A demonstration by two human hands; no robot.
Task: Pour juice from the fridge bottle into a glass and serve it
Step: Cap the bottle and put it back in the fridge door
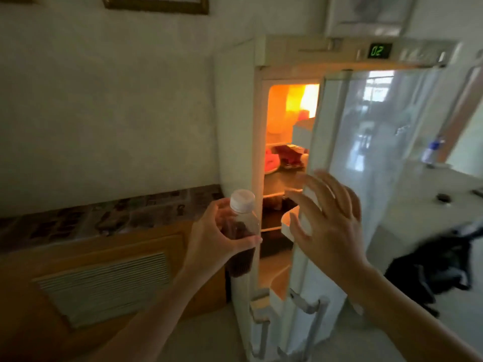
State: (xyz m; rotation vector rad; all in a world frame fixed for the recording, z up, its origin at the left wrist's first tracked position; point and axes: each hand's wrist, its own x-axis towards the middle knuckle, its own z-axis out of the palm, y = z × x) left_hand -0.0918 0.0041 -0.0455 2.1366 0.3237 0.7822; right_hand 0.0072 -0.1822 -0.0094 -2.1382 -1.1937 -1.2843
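My left hand [213,237] grips a clear plastic bottle [241,231] with a white cap and dark red juice in its lower part. I hold it upright just left of the open fridge [258,126]. My right hand [330,220] has its fingers spread and rests flat against the edge of the fridge door [366,152], which stands partly open. Inside, the fridge is lit orange, and food packets lie on the shelves. No glass is in view.
A wooden cabinet with a vent grille [104,286] and a patterned top stands on the left. A white counter [431,205] on the right carries a small bottle [432,150]. A dark bag or chair [439,265] sits on the floor at the right.
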